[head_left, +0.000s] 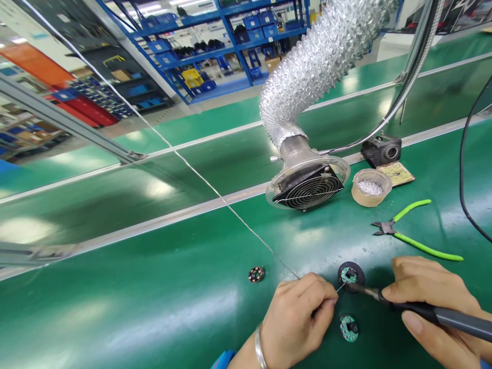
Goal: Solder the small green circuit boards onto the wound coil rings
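Observation:
My left hand is closed in a pinch on a thin solder wire, which runs up and away to the upper left. The wire's short end points at a small round green circuit board seated on a black disc. In my right hand is a soldering iron, gripped like a pen, its tip at the lower edge of that board by the wire's end. A second green board lies just below, between my hands. Left of them sits a small ring with copper windings.
Green-handled cutters lie open at the right. Behind them are a round tub of metal shavings, a yellow sponge and a black iron stand. A fume extractor on a silver duct hangs over the green bench.

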The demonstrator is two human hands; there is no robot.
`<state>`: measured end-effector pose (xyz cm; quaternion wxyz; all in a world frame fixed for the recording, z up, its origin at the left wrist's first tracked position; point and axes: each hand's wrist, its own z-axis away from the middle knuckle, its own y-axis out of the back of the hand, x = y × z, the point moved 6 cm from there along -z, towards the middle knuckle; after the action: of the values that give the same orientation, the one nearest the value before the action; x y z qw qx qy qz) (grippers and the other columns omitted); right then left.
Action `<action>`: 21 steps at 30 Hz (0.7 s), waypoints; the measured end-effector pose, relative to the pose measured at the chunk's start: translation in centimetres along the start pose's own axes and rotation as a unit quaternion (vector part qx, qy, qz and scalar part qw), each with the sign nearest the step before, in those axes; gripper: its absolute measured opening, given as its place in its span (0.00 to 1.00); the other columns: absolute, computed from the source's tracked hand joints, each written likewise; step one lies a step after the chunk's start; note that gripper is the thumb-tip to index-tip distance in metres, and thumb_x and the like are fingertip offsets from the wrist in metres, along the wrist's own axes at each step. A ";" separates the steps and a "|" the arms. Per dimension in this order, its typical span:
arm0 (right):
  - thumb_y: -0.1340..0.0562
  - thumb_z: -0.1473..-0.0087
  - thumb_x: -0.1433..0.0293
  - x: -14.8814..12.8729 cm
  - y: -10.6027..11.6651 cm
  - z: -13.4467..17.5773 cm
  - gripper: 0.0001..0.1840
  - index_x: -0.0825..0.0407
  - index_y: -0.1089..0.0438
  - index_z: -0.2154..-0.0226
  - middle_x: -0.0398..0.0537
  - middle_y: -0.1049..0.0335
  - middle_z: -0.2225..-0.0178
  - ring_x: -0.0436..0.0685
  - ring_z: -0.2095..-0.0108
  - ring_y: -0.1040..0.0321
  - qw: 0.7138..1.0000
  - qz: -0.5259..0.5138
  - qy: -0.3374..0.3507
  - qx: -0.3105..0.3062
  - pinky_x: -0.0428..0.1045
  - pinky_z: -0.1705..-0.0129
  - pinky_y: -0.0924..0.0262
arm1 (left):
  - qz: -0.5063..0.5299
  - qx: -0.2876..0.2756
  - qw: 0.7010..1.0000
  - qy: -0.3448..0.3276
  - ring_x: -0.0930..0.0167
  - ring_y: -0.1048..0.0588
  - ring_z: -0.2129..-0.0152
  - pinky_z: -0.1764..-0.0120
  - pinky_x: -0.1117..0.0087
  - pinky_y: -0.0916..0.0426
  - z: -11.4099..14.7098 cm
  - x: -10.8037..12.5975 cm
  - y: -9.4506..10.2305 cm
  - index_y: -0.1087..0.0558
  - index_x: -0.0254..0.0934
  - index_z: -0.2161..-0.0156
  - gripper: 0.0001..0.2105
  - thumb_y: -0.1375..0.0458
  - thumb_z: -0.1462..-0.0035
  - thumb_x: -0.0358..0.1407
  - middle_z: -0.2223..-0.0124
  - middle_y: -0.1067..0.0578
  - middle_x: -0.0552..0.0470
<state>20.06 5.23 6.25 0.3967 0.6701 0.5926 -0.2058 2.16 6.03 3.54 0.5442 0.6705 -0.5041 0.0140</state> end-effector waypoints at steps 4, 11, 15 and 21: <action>0.46 0.47 0.71 0.1 -0.2 0.4 0.09 0.52 0.30 0.67 0.42 0.42 0.82 0.52 0.82 0.46 1.000 -0.008 -0.016 0.018 0.50 0.77 0.53 | 0.002 -0.006 1.000 0.003 0.77 0.27 0.77 0.75 0.75 0.38 0.0 0.1 -0.1 0.32 0.39 0.65 0.08 0.48 0.44 0.23 0.71 0.24 0.58; 0.46 0.44 0.70 -0.2 0.3 -0.1 0.09 0.51 0.31 0.66 0.42 0.39 0.82 0.52 0.83 0.46 1.000 -0.007 -0.008 0.012 0.50 0.79 0.52 | -0.002 -0.003 1.000 0.006 0.76 0.27 0.78 0.76 0.75 0.37 -0.3 0.5 0.2 0.33 0.39 0.65 0.08 0.48 0.45 0.23 0.72 0.24 0.58; 0.47 0.42 0.71 -0.6 1.0 -0.6 0.10 0.50 0.32 0.60 0.44 0.34 0.80 0.54 0.81 0.37 0.996 0.035 0.021 -0.074 0.51 0.78 0.44 | -0.025 0.067 0.996 0.053 0.78 0.32 0.84 0.80 0.77 0.37 -0.4 -0.2 1.2 0.33 0.39 0.67 0.07 0.47 0.45 0.24 0.74 0.28 0.57; 0.45 0.44 0.74 -0.4 2.6 -0.5 0.12 0.48 0.33 0.57 0.48 0.28 0.73 0.59 0.72 0.28 0.991 0.093 0.023 -0.096 0.54 0.72 0.36 | -0.047 0.099 0.984 0.141 0.85 0.35 0.87 0.81 0.80 0.32 0.0 -1.9 0.7 0.32 0.37 0.56 0.09 0.45 0.43 0.27 0.53 0.30 0.46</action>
<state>22.40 5.38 7.62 0.4627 0.6858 0.5536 -0.0953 0.67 7.35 2.95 0.5410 0.7349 -0.3868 0.1325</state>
